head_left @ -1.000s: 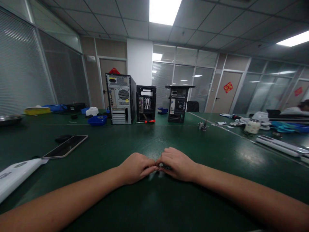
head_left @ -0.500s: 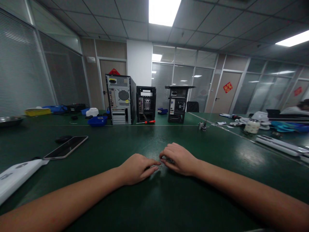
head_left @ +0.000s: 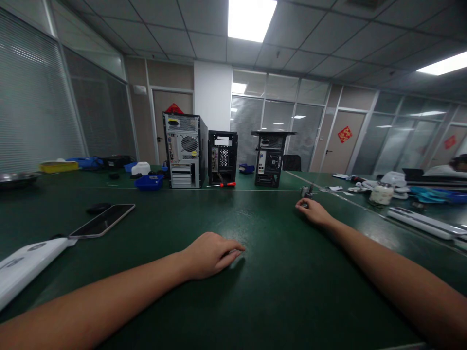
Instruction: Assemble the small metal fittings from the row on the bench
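Note:
My left hand (head_left: 213, 255) rests low over the green table (head_left: 270, 291), its thumb and forefinger brought together in a pinch. A tiny pale glint shows between those fingertips, too small to name. Farther out to the right, my right hand (head_left: 314, 212) is closed, fingers curled down around a small metal part that is mostly hidden. Just beyond its fingers stand small metal pieces (head_left: 304, 191), partly covered by the hand.
Computer cases, a tall one (head_left: 185, 150) and two smaller black ones, stand at the back. A red-handled screwdriver (head_left: 228, 184) lies before them. On the left are a phone (head_left: 104, 221) and a blue tray (head_left: 149, 182); on the right, a jar (head_left: 381, 194) and a white device (head_left: 419, 222).
My right hand has moved away from the left one, forward and right to the small metal pieces. My left hand has stayed nearly in place, thumb and forefinger closer together.

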Demonstrator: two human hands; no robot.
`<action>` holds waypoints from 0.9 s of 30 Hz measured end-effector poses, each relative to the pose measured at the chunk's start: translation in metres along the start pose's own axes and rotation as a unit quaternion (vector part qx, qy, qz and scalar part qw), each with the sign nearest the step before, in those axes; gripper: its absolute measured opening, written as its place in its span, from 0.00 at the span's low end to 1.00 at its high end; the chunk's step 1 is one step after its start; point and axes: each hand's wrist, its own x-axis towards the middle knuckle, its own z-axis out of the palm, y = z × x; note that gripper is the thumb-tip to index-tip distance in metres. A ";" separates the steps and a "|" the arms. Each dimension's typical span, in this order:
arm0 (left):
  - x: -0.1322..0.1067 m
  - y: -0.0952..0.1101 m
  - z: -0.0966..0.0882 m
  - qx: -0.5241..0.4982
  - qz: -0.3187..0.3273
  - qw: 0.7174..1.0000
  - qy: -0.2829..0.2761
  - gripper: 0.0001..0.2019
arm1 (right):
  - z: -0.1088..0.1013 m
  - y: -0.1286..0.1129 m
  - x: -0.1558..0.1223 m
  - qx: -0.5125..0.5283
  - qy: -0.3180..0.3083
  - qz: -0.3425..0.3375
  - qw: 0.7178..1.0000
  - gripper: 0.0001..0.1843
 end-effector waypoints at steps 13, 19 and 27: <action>-0.004 0.002 -0.004 0.003 0.008 1.000 -0.007 0.16 | -0.002 0.039 0.015 0.040 0.019 0.056 0.997 0.18; 0.000 0.000 0.000 0.007 0.012 1.000 -0.006 0.15 | -0.021 0.037 0.014 -0.030 0.101 0.003 0.994 0.15; 0.001 -0.002 0.003 0.000 0.014 1.000 -0.005 0.16 | -0.045 0.042 0.007 -0.155 0.096 -0.072 0.981 0.24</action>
